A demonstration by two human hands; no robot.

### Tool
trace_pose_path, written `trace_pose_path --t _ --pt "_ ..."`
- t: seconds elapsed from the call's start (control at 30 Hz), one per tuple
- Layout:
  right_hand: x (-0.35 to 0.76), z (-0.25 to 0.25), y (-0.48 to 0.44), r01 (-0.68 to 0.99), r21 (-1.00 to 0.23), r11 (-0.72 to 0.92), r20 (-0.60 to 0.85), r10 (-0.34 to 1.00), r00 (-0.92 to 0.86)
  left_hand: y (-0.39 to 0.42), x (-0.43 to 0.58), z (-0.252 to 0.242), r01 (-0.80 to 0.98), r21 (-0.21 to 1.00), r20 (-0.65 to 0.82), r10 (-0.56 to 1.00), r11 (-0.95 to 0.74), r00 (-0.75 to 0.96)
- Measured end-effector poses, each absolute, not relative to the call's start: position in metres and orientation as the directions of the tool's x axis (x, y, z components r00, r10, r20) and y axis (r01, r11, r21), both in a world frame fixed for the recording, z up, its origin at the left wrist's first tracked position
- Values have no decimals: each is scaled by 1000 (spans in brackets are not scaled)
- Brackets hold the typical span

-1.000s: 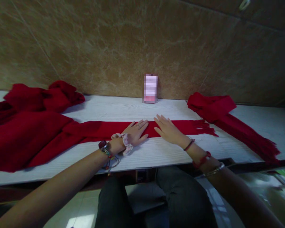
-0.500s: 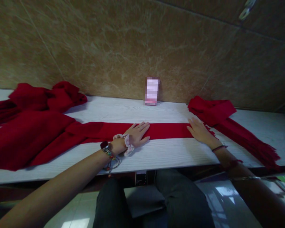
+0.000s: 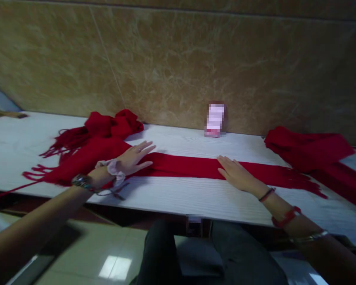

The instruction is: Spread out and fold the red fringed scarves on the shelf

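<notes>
A red scarf (image 3: 184,166) with fringed ends lies lengthwise on the white tabletop, a narrow flat strip in the middle and a wider, bunched part at the left. My left hand (image 3: 133,158) rests on it where the strip meets the wider part, palm down with fingers spread. On the strip right of the middle lies my right hand (image 3: 235,174), flat, fingers stretched out and thumb apart. Neither hand grips the cloth. Some of the scarf is hidden under my left hand and wrist.
Another crumpled red scarf (image 3: 106,126) lies behind the left end. A folded red scarf (image 3: 308,150) sits at the right. A phone-like object (image 3: 215,120), blurred out, leans against the brown marbled wall (image 3: 178,67). The white table's (image 3: 166,198) front edge runs above my knees.
Both hands have slid left along the scarf, the left one farther. The right fringed end is now uncovered, and the bunched left part is drawn out lower and narrower. The view has shifted left.
</notes>
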State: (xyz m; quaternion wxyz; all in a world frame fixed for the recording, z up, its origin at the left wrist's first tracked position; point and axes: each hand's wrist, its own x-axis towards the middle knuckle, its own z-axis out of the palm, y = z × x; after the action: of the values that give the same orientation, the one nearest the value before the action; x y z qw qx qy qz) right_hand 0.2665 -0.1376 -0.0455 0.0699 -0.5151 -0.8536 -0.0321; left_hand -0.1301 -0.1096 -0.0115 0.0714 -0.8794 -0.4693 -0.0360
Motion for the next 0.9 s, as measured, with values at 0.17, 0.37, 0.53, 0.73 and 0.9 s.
trace_pose_path --t 0.17,0.37,0.53,0.73,0.9 --pt "295 -49 -142 908 -6 419 147 898 -414 -117 -174 -29 882 -153 148 872 -446 467" --pt "307 -54 -154 919 -16 394 139 911 -388 -98 -212 -24 929 -259 218 921 -265 324" --pt "304 -54 -151 926 -22 378 141 918 -371 -98 -255 -9 938 -274 271 918 -214 289" --pt "235 -26 -147 750 -97 654 258 745 -616 -91 -194 -1 835 -298 79 859 -463 505" --pt "186 -15 -138 649 -118 752 178 659 -731 -81 -177 9 867 -305 -24 913 -394 406"
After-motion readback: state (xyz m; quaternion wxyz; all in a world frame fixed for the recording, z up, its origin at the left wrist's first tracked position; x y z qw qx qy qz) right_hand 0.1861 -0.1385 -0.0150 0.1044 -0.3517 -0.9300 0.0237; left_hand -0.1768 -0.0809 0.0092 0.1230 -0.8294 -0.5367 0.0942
